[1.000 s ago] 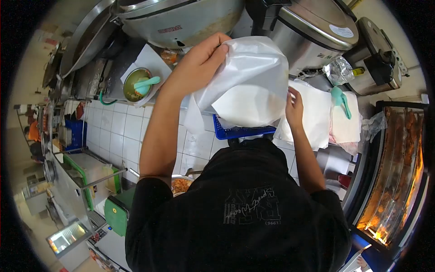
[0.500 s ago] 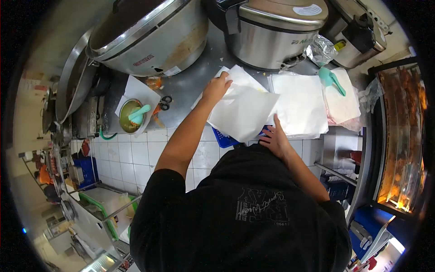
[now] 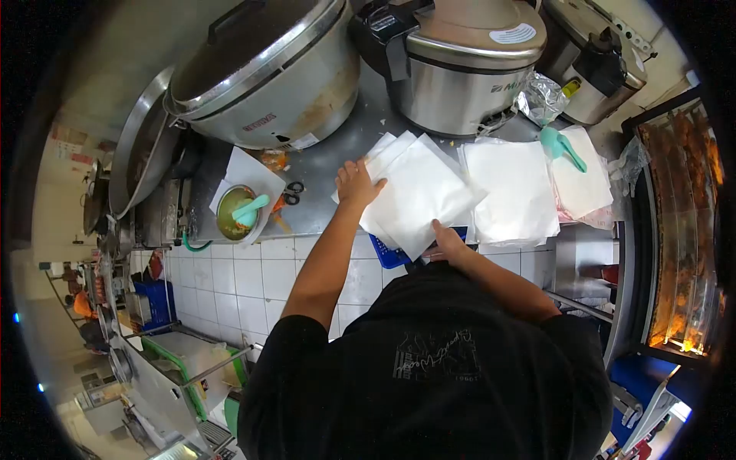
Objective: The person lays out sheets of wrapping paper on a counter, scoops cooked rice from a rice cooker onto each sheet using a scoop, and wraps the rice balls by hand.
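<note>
At the far left of my view a wide metal pan (image 3: 123,149) stands tilted, and to the right of it the big grey cooker (image 3: 261,115) sits at the back of the steel counter (image 3: 313,170). In front of that cooker I see a metal bowl (image 3: 223,216) with a teal spoon (image 3: 251,208) in it, a piece of white paper (image 3: 253,178) beside and partly under it, and black-handled scissors (image 3: 292,193) just to the right.

Next comes the left hand (image 3: 357,185), palm down with the fingers spread, resting at the left edge of the fanned white sheets (image 3: 420,192); it is not closed around anything. The sheets lie mid-counter, their near corner reaching past the front edge over a blue basket (image 3: 389,254). At that corner I have the right hand (image 3: 448,244), thumb up against the paper; its fingers are partly hidden, so I cannot tell whether it pinches the sheets.

Behind stands a steel cooker (image 3: 460,88). Just right of the sheets is a neat white stack (image 3: 510,188), then crumpled foil (image 3: 541,100) further back, and a teal scoop (image 3: 560,144) on a second stack (image 3: 586,184). At the far right a cabinet (image 3: 678,230) glows orange behind its front.
</note>
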{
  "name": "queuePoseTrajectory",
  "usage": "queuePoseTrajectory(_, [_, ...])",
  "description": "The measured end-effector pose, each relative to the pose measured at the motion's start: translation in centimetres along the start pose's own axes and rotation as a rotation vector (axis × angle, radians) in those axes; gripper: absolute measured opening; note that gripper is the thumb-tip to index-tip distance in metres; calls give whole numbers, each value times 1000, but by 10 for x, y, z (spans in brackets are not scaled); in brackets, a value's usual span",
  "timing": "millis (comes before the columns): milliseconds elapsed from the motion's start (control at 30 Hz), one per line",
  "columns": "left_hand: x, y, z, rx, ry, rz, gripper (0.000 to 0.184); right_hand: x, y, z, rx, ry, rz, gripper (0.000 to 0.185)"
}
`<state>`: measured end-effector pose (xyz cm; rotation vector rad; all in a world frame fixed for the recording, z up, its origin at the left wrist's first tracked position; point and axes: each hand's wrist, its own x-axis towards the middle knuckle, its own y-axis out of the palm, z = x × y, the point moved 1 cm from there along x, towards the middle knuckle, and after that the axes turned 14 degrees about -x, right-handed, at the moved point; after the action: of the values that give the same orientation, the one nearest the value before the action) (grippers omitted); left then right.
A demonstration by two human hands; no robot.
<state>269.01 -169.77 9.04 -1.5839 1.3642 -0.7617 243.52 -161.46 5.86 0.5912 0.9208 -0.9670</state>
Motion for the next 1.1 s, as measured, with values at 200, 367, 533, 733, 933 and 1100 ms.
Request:
queuePoseTrajectory(200, [-14,-8,26,-56,-65,75,75,28,7,-21,-123,-268,-129,52])
queuePoseTrajectory(367, [-40,11,67,-120,31,-35,65,-17,-5,61,-875,-497,-369,49])
queuePoseTrajectory(533, [-84,18,41,-122,45,-171,72,15,-42,88,-1235,-364,-702,51])
queuePoseTrajectory(733, [-138,9,15,-136,169,-76,73,14,-64,82,-1087,-580,-869,64])
queuePoseTrajectory(933, [-139,-18,-18,-241,256,-82,69,12,-41,79,-310,-517,-287,87])
queuePoseTrajectory(1100, [-128,15,-4,-47,339,-6,55,-12,-32,82,-489,-477,-430,95])
